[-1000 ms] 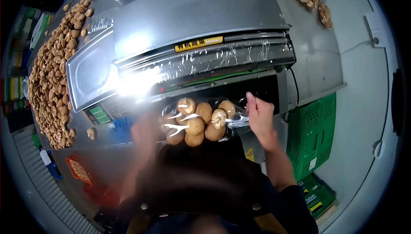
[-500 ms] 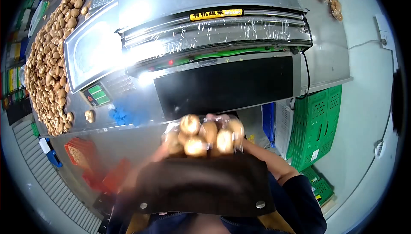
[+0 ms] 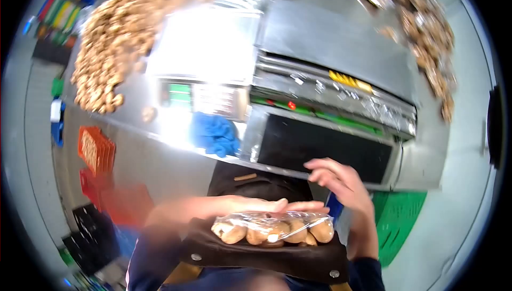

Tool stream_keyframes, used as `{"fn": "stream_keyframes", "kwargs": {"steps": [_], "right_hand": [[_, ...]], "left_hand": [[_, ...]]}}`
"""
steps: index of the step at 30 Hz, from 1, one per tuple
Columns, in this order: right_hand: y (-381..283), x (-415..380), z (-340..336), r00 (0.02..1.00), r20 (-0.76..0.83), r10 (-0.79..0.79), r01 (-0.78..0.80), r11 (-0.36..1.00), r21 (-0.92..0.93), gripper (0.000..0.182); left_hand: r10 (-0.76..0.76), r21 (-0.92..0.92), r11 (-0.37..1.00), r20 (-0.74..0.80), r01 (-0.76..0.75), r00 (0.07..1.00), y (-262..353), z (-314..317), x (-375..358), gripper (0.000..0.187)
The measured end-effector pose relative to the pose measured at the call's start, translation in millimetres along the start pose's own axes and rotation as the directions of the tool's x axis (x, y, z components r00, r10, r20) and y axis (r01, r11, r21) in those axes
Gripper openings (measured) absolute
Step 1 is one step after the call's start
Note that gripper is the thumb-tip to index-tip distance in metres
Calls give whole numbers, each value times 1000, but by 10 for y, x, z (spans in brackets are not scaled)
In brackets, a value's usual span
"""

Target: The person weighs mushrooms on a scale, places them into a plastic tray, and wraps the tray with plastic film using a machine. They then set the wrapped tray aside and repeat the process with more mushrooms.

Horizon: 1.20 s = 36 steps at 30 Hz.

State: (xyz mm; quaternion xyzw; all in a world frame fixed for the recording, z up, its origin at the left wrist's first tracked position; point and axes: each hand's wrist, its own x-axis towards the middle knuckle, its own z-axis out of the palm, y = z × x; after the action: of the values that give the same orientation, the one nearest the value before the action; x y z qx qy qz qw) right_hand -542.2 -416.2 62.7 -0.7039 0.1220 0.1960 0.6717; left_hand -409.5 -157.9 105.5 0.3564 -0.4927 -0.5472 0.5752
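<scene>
A pack of brown mushrooms [image 3: 288, 232] under clear, shiny film rests against the dark apron [image 3: 256, 259] at the bottom middle. My left hand [image 3: 256, 204] lies along its far side with fingers stretched out flat, pressing the pack toward my body. My right hand [image 3: 341, 182] is off the pack, raised to the right, its fingers apart and nothing in them. It hovers near the front edge of the black plate [image 3: 325, 150] of the film-wrapping machine [image 3: 341, 91].
Loose mushrooms [image 3: 117, 35] are heaped at the left of the metal table, near a scale [image 3: 180, 95]. Crumpled blue material [image 3: 216, 134] lies at its front edge. Wrapped packs [image 3: 429, 40] pile up at far right. Green crates [image 3: 397, 227] and an orange basket [image 3: 96, 150] stand below.
The view has swung so the machine sits further right. The pack has come closer to my body and tilted. My right hand has left it and risen; my left hand now lies across it.
</scene>
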Motion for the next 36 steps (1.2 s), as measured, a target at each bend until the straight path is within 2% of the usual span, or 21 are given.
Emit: {"fn": "stream_keyframes", "kwargs": {"steps": [3,5,6,7,8,9,11,12,13,15,16,17,20,22,24,25,26,29,32,34,36], "right_hand": [[-409,30,27,861,403,-308,351,936,-34,78],[-656,201,303,922,388,22,77,968,-239,79],[-587,320,339,923,380,56,10,985,-170,75],[-488,450,363,924,370,96,-63,993,-101,73],[-475,572,374,936,339,92,-90,996,-22,68],[-451,680,336,957,274,92,-92,996,-13,64],[-527,821,139,986,66,153,-157,986,58,58],[-697,839,13,993,-113,42,-45,999,-19,62],[-280,730,-347,913,-406,-26,153,947,283,65],[-792,833,-742,521,-849,83,546,732,407,57],[-1036,952,-888,450,-874,-183,767,580,274,58],[-1208,1091,-983,303,-858,-416,923,352,155,58],[-1557,1522,-680,393,-824,-407,916,255,311,47],[-1342,2021,-527,654,-626,-424,755,411,511,40],[-1605,2626,525,656,-749,-89,472,823,316,31],[-1792,2883,989,721,-669,-180,317,944,88,24],[-1919,3092,1334,748,-636,-190,217,976,-36,21],[-2139,3607,1761,820,-486,-304,147,931,-334,20],[-2108,4168,1431,825,-437,-359,79,838,-540,25],[-1999,4595,1098,756,-487,-437,116,822,-558,30],[-1824,4961,644,734,-448,-510,0,660,-751,46]], "left_hand": [[-167,-447,887,-80,114,983,-143,71,-269,48],[-355,-800,588,-122,120,927,-396,59,-403,44],[-439,-867,495,-185,65,879,-554,-4,-495,42],[-492,-830,558,-309,22,814,-737,-98,-597,41],[-426,-554,828,-518,90,742,-921,-248,-777,31],[-339,-220,940,-699,262,630,-1105,-399,-956,23],[-410,-365,912,-798,186,442,-679,-854,-1338,22],[-369,-334,929,-870,160,325,-521,-1076,-1609,22],[-329,-306,942,-923,137,202,-371,-1278,-1906,23],[-161,-168,967,-986,192,-53,-353,-1777,-2594,21],[-51,-92,941,-990,326,-132,-436,-2075,-2999,20],[66,-29,888,-980,460,-189,-538,-2391,-3386,20],[334,131,738,-924,662,-188,-509,-3236,-4106,30],[491,206,542,-864,815,-109,-333,-3722,-4240,41],[588,260,341,-809,903,11,-106,-4103,-4175,54],[597,268,291,-801,919,45,29,-4238,-4101,59],[557,215,189,-827,958,76,48,-4424,-4087,66],[376,20,73,-927,997,-9,167,-4670,-4010,70],[509,137,91,-858,986,73,50,-4793,-4157,69],[546,298,436,-838,849,14,132,-4678,-4204,73],[557,428,663,-830,614,-23,187,-4526,-4249,79]]}}
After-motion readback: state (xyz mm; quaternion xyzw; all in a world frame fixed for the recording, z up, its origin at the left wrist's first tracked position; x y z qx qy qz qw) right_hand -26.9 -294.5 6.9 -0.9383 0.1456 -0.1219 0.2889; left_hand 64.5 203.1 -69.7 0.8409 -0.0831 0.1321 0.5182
